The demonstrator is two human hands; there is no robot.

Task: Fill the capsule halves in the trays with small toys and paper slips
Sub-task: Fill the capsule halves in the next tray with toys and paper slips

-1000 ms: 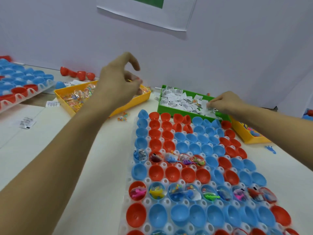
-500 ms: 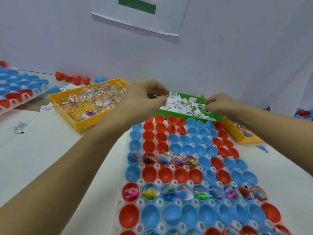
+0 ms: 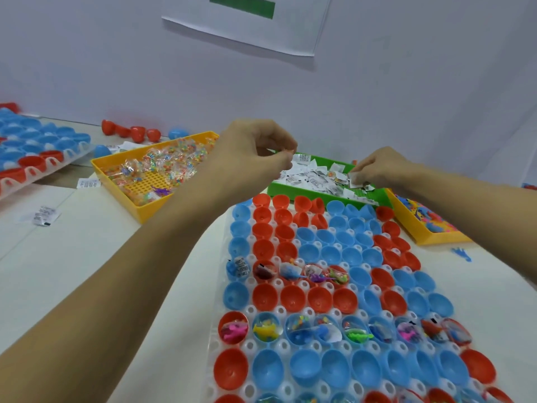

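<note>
**Paper slips gathered above a half-filled capsule tray**

Both hands are seen raised over the green tray (image 3: 374, 196) of paper slips (image 3: 313, 178), at the far end of the white capsule tray (image 3: 223, 338). The left hand (image 3: 252, 152) is curled, its fingertips pinched on something small that cannot be made out clearly. The right hand (image 3: 377, 167) is lowered into the pile, its fingers closed on a slip at the tray's right side.

Below the hands, red and blue capsule halves (image 3: 319, 301) are set in rows; one full row nearer the body and part of a row further up already hold small toys (image 3: 264, 330) and slips, while most cups are bare. A yellow tray (image 3: 145, 210) of wrapped toys lies to the left of the left hand, and a second yellow tray (image 3: 418, 228) beneath the right forearm.

The step is judged to be slip picking. It is best done with one slip separated cleanly from the pile, then dropped squarely into a cup, so that none is doubled or left on the surface (image 3: 72, 271).
</note>
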